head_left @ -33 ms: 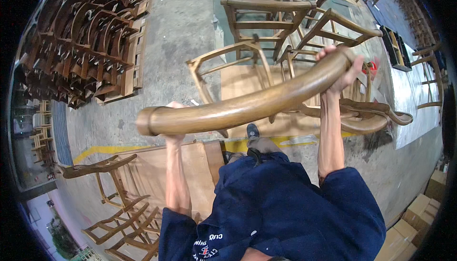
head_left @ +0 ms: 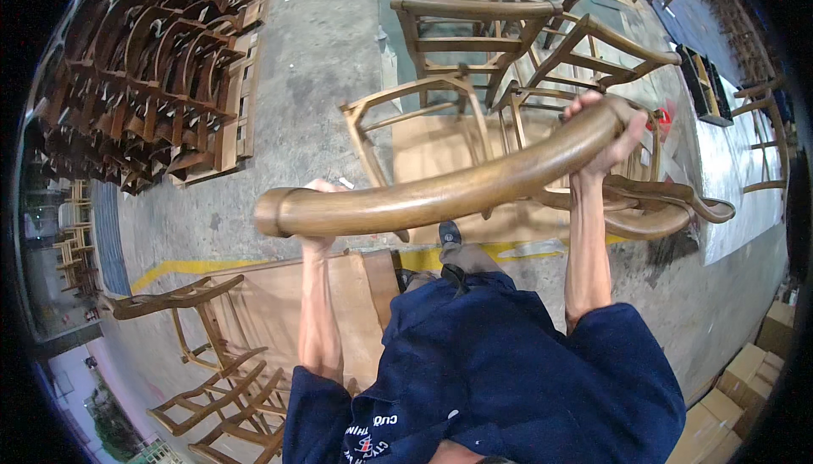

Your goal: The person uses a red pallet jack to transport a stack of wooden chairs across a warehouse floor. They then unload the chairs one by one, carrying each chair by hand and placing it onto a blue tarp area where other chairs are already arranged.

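A brown wooden chair frame is held up in front of me, its thick curved top rail nearest to view. The pale seat frame and legs appear beyond and below that rail. Near the rail's left end, my left hand is closed round it, fingertips showing over the far side. My right hand grips the right end, which sits farther from my body. The rail hides much of both palms and part of the chair.
Several wooden chair frames stand ahead on sheeting, with curved wooden parts at right. Stacked dark curved pieces fill the far left. More frames lie beside cardboard at near left. Cartons sit at near right.
The chair frame has shifted slightly to the right with both hands on it. Its right end has come a little nearer to me.
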Demonstrator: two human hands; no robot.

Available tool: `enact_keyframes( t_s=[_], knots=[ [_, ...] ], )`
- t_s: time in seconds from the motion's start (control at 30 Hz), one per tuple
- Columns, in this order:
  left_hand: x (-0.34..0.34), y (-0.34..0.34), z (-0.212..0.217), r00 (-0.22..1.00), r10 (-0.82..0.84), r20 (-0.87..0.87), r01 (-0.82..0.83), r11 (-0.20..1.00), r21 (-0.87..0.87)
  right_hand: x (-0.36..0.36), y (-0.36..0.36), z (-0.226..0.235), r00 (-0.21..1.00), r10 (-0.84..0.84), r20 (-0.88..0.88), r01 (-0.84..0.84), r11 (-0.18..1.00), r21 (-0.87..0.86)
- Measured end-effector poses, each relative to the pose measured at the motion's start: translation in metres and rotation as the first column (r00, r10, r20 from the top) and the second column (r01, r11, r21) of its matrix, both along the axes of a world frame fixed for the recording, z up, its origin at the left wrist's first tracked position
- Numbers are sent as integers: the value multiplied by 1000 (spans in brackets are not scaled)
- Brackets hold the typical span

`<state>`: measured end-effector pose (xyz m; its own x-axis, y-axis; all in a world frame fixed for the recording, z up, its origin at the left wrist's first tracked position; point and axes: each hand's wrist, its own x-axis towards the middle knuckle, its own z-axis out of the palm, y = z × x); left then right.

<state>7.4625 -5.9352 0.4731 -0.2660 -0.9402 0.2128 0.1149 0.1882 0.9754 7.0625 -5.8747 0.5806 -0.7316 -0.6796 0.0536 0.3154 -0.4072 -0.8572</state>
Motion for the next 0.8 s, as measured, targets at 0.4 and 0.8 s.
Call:
enact_keyframes(
  t_s=[0.4,0.8],
  knots=[
    [-52,94,-146,942,262,-211,-38,705,709,1,166,-90,885,-332,327,2,705,710],
    [-67,96,-182,834,471,-286,249,140,958,8,175,-134,823,-397,407,-49,663,747]
  ],
)
